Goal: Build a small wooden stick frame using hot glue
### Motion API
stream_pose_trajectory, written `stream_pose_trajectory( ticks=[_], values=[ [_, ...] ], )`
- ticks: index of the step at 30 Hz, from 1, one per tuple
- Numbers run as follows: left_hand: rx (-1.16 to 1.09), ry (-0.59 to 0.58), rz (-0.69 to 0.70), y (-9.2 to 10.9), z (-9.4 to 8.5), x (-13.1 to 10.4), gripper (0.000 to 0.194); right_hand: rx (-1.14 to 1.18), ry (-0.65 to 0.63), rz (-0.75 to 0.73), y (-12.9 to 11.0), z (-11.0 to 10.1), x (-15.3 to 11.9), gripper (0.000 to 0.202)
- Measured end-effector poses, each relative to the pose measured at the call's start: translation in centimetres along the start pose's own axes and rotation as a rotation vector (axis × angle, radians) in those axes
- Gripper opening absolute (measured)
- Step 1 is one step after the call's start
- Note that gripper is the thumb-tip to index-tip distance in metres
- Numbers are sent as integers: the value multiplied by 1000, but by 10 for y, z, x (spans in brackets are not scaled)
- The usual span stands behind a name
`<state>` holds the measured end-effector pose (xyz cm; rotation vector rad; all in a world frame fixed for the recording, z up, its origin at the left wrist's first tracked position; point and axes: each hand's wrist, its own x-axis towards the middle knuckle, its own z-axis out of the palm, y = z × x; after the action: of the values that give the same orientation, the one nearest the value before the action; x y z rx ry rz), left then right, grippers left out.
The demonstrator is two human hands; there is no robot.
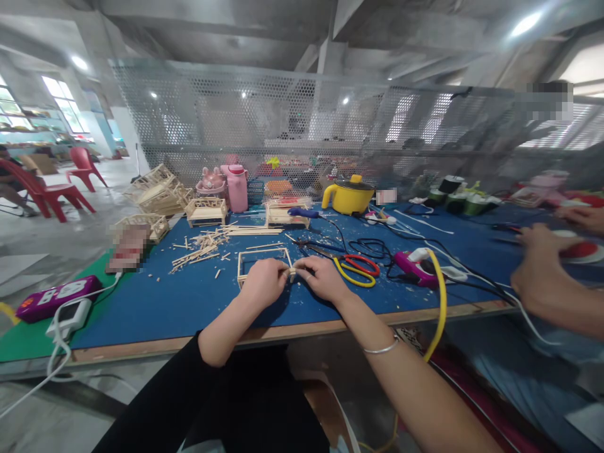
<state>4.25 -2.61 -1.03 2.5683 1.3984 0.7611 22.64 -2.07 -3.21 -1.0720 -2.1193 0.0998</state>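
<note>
A small frame of thin wooden sticks (240, 261) stands on the blue tabletop (189, 308) in front of me. My left hand (265, 280) is closed in a pinch at the frame's right end. From the other side, my right hand (324, 277) pinches the same corner, its fingertips close to the left ones. The fingers hide the exact joint between them. Just right of my right hand lie scissors (361, 269) with red and yellow handles. Beyond the frame are loose wooden sticks (201, 250) and a blue-handled tool with a cord (304, 212).
Small wooden stick racks (206, 212) stand at the back left, some stacked. A pink bottle (237, 190) and a yellow pot (352, 196) line the back. Purple power strips (416, 269) and cables lie on both sides. Another person's hand (540, 264) works at the right.
</note>
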Motion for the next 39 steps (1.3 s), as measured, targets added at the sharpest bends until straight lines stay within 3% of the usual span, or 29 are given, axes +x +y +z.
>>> stream_pose_trajectory(
  ticks=[6, 12, 21, 23, 28, 33, 36, 39],
  values=[
    [67, 79, 52, 7, -11, 2, 25, -56, 116, -87, -3, -4, 2, 15],
    [105, 51, 109, 8, -23, 9, 28, -95, 132, -178, -10, -14, 11, 21],
    [67, 28, 120, -6, 6, 17, 21, -105, 37, -65, 1, -11, 8, 12],
    [57, 64, 110, -7, 11, 17, 23, -110, 57, -8, 7, -13, 5, 11],
    [63, 208, 84, -5, 12, 14, 57, -138, 167, 99, 19, -25, 3, 13],
    [158, 358, 141, 10, 0, 11, 39, -165, 184, 36, 3, -34, 6, 17],
    [158, 245, 173, 18, -10, 14, 27, -162, 135, -59, -14, -35, 10, 18],
    [137, 130, 177, 19, -17, 17, 30, -191, 128, -148, -22, -34, 14, 21]
  ],
)
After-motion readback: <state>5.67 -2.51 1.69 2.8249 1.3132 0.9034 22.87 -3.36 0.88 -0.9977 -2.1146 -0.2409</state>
